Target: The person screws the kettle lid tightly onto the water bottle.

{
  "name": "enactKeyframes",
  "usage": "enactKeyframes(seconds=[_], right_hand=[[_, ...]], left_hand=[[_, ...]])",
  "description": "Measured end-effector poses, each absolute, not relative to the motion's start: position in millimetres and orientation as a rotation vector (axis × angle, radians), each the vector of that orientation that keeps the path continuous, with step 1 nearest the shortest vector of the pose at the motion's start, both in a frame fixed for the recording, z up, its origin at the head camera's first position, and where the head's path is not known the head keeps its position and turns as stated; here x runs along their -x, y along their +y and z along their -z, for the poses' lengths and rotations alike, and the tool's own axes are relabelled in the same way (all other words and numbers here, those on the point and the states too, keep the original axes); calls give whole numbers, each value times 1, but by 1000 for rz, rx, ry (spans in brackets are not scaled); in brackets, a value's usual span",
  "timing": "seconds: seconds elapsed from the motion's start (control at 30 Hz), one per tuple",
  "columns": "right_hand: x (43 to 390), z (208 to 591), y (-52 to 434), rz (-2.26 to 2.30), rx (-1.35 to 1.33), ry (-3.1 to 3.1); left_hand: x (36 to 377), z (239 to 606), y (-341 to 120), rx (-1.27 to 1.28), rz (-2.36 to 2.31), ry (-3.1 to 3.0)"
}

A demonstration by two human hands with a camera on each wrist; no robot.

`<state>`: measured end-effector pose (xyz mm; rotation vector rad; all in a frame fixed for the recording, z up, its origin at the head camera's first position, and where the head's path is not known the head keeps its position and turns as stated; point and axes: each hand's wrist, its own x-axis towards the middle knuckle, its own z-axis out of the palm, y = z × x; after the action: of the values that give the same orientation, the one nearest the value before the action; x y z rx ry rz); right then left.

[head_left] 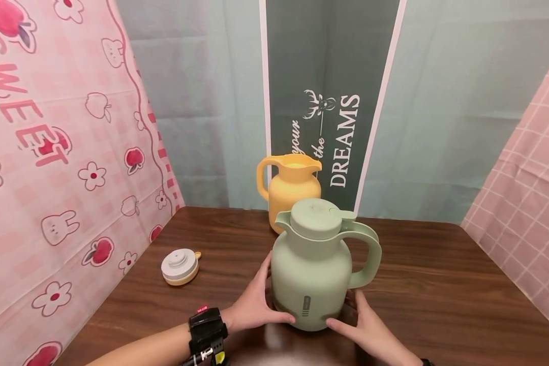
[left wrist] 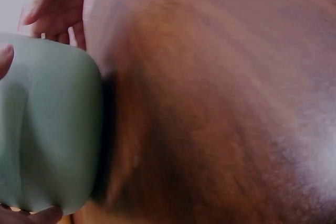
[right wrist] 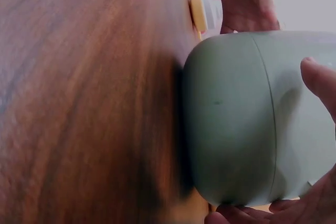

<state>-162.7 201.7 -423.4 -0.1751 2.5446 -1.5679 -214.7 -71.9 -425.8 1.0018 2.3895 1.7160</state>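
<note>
Jug [left wrist: 58, 124]: was green, base facing right beside a dark strip [left wrist: 106, 140].
Left hand [left wrist: 31, 216]: touched the jug's lower edge; thumb [left wrist: 4, 60] showed far left.
Right hand [left wrist: 59, 9]: sat at its upper edge, partly hidden.
Table [left wrist: 226, 98]: looked brown, grained, blurred.

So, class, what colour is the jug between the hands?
Pale green; the jug shows best in the head view.

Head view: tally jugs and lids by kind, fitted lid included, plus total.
Jugs: 2 (green jug, yellow jug)
Lids: 2 (green lid fitted on its jug, white-and-yellow lid loose)
Total: 4
</note>
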Motion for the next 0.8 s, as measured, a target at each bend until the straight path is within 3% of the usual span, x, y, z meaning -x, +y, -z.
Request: enactKeyframes(seconds=[0.8], right_hand=[[173, 424, 207, 1536, 152, 2672]], left_hand=[[237, 427, -46, -991, -1697, 2380]])
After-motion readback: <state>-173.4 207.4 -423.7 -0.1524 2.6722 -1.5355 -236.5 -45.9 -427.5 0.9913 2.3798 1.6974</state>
